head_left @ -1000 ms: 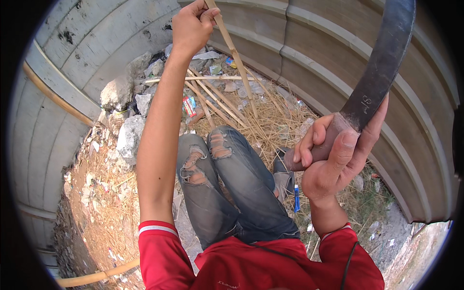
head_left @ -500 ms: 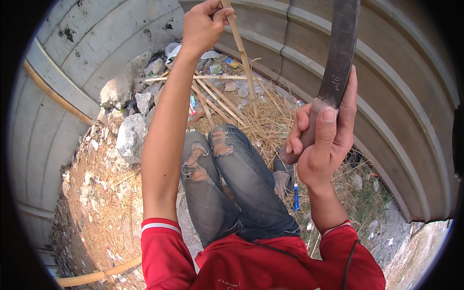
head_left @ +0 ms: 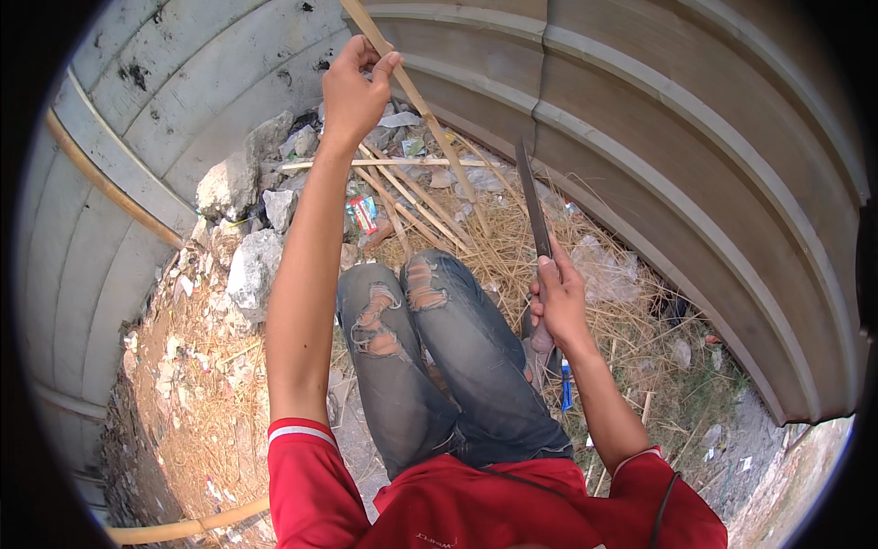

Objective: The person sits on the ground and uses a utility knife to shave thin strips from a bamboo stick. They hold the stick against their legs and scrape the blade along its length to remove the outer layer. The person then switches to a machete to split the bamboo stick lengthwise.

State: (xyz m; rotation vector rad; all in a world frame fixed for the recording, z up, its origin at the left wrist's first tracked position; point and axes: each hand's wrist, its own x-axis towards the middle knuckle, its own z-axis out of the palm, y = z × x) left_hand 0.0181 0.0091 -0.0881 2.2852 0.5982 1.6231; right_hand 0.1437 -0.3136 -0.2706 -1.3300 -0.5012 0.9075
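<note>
Up at the top, my left hand (head_left: 358,90) pinches a long flat bamboo strip (head_left: 416,96) between thumb and fingers. The strip slants down to the right, its lower end near the straw-strewn ground. My right hand (head_left: 560,302) is wrapped round the handle of a machete (head_left: 532,201), thumb along the base of the dark blade. The blade points up and away, a little right of the strip and apart from it. Between my arms are my bent knees in torn jeans (head_left: 402,357).
More bamboo strips (head_left: 416,201) lie crossed on the straw beyond my knees. Rocks (head_left: 256,265) and litter lie to the left. A corrugated metal wall (head_left: 677,174) curves round the right, a grey panel wall (head_left: 101,229) the left. A blue object (head_left: 566,386) lies by my right forearm.
The machete has dropped from high and close to lower and farther off, its blade now pointing away. My left hand has shifted slightly left and down, tilting the bamboo strip more.
</note>
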